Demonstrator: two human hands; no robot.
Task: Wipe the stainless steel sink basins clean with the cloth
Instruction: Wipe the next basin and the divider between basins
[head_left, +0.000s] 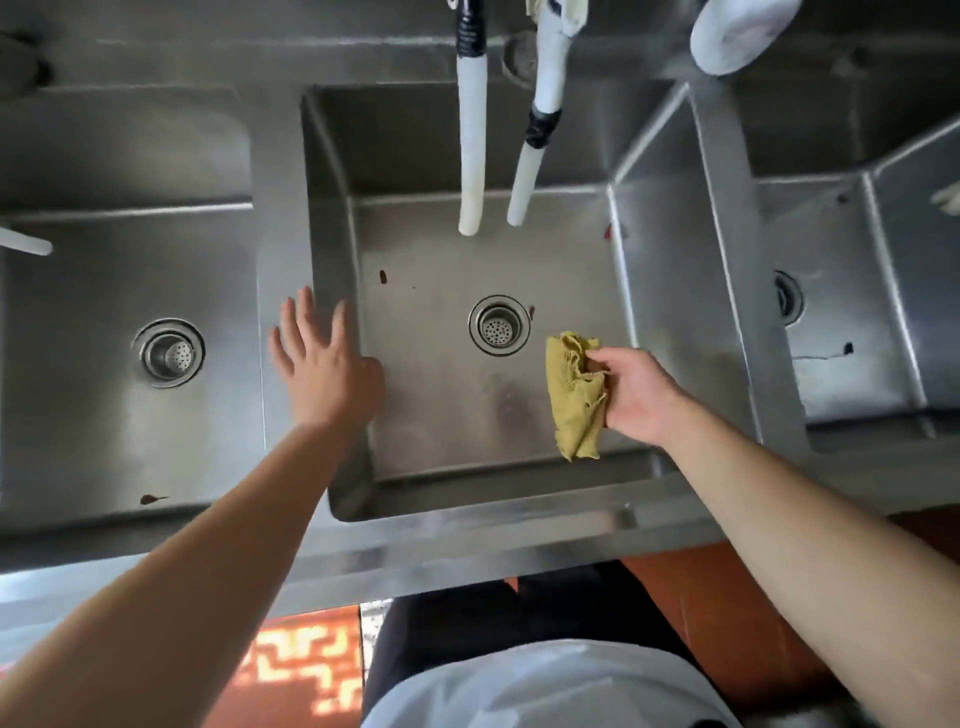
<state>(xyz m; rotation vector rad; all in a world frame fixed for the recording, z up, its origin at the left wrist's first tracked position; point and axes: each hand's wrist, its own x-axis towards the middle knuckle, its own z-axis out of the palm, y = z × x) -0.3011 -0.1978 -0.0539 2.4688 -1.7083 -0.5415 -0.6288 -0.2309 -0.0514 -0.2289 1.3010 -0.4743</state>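
Observation:
Three stainless steel basins lie side by side: a left basin, a middle basin and a right basin. My right hand grips a crumpled yellow-green cloth above the right part of the middle basin, near its drain. My left hand hovers or rests, fingers spread, over the divider between the left and middle basins. Small dark brown spots mark the middle basin floor.
Two white taped hoses hang from above into the middle basin. The left basin has a drain and a brown smear at its front. A white round object sits at the back right. The front rim borders my body.

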